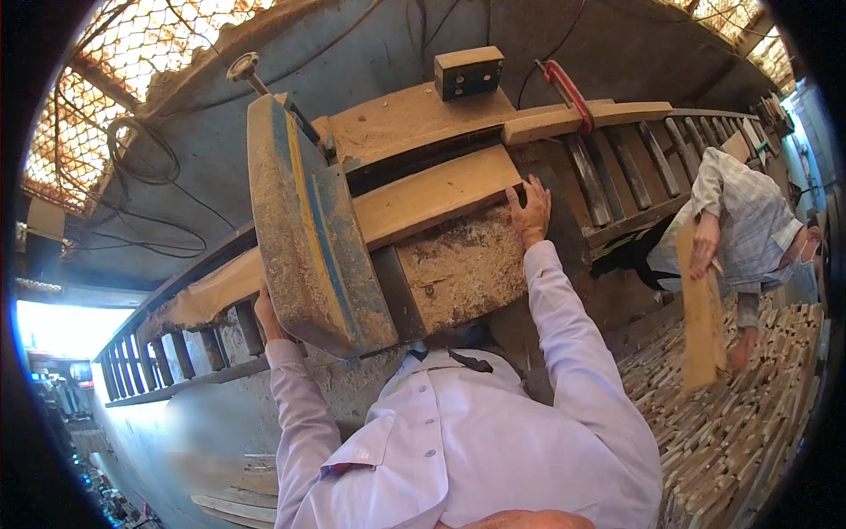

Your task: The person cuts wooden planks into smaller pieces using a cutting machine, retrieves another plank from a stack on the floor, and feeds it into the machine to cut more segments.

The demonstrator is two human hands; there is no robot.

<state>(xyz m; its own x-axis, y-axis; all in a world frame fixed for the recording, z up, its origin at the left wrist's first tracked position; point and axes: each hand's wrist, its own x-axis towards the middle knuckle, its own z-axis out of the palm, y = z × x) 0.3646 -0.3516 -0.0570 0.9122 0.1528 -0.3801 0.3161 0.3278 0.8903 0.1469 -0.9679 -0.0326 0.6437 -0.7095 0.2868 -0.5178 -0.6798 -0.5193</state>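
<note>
A long pale wooden board [432, 200] lies across the machine bed and passes under a tall, sawdust-coated machine housing [304, 229]. Its left part, with a rough, bark-like near edge, comes out on the rollers beyond. My right hand [531, 212] grips the board's right end at the near corner, thumb apart from the fingers. On the left, my left hand [267, 315] has its fingers against the board's near edge, close beside the housing; part of that hand is hidden. Whatever blade or cutter sits inside the housing is out of sight.
Sawdust covers the machine table [467, 264]. A red clamp [568, 93] fixes a wooden fence strip [551, 122] behind the board. Roller conveyors [630, 167] extend both ways. At right, a person [745, 216] holds a plank [701, 317] above stacked wood strips [731, 441]. Cables hang at the back wall.
</note>
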